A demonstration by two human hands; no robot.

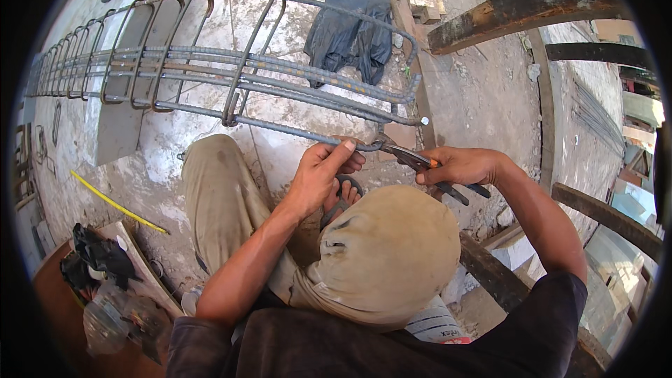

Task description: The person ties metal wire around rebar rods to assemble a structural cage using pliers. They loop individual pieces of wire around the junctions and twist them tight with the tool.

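Observation:
A long rebar cage (246, 63) of ribbed bars and bent stirrups stretches from the far left to just ahead of me. My left hand (315, 178) is closed at its near bottom bar (294, 134), thumb over the bar and fingers curled beneath, close to the bent end. My right hand (462, 166) grips pliers (404, 155) with dark handles and an orange spot. Their jaws meet the bar's bent end, just right of my left fingertips. Whether wire sits in the jaws is too small to tell.
A pale concrete block (115, 126) stands under the cage. A black plastic sheet (350, 31) lies beyond it. Dark timbers (532, 10) jut in from the right. At left are a yellow strip (119, 201) and plastic bags (108, 315). My bent knees are just below my hands.

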